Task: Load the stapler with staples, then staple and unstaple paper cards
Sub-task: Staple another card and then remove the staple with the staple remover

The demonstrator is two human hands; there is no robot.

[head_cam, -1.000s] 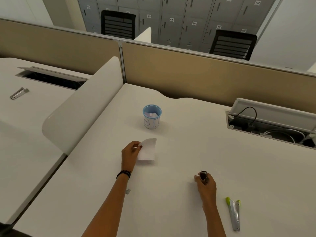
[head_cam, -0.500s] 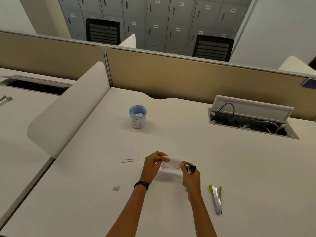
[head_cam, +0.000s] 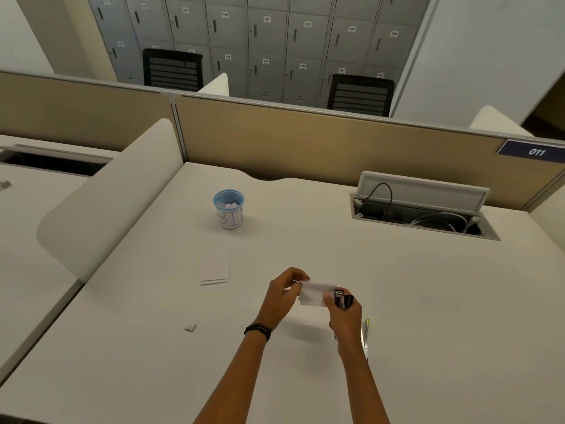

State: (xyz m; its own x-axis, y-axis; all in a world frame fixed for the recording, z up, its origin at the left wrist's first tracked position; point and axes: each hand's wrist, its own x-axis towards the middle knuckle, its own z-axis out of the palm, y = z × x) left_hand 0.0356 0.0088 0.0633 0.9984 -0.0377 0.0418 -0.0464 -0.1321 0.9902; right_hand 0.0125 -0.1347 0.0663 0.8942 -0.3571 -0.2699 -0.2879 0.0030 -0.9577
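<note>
Left hand point(head_cam: 286, 296) pinches 1 card point(head_cam: 315, 293); right hand point(head_cam: 345, 319) grips black tool point(head_cam: 344, 299), likely stapler, at card's right edge. Stapling in progress; unstapling left.

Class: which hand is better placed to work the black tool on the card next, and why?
The right. The right hand grips the black tool against one end of the card, while the left hand pinches the card's other end, steadying it.
</note>
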